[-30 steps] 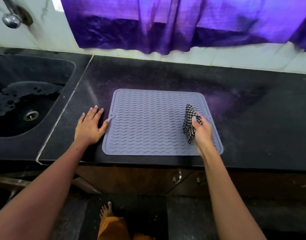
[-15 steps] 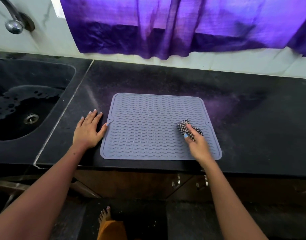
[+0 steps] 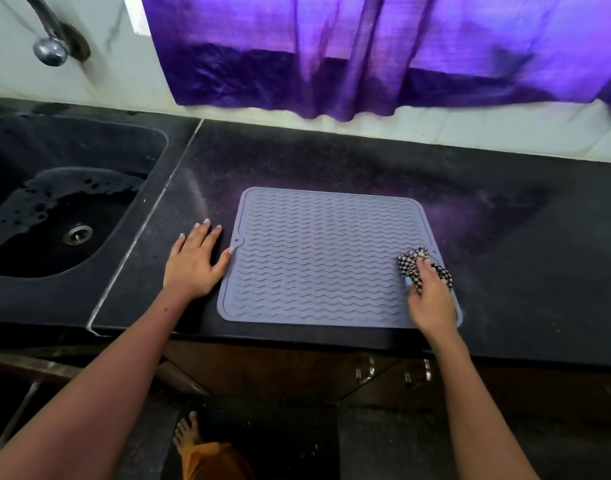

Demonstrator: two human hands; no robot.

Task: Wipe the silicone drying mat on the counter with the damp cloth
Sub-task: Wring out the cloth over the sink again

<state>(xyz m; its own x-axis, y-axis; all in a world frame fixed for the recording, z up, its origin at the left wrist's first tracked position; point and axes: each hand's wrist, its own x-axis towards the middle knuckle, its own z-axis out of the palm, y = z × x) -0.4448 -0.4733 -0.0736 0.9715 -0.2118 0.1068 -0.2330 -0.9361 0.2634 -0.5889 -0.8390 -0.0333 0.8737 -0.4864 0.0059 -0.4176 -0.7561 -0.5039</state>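
Counter mat: right hand half-hides checked cloth.

Mat is lying on counter right of sink, left hand resting at its left edge, right hand pressing cloth on its right edge.

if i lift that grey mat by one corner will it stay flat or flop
Probably flop: the drying mat looks thin and lies flush on the counter, like soft silicone. It seems light, and may slide when wiped, which would explain the left hand resting at its edge while the right hand presses the cloth.
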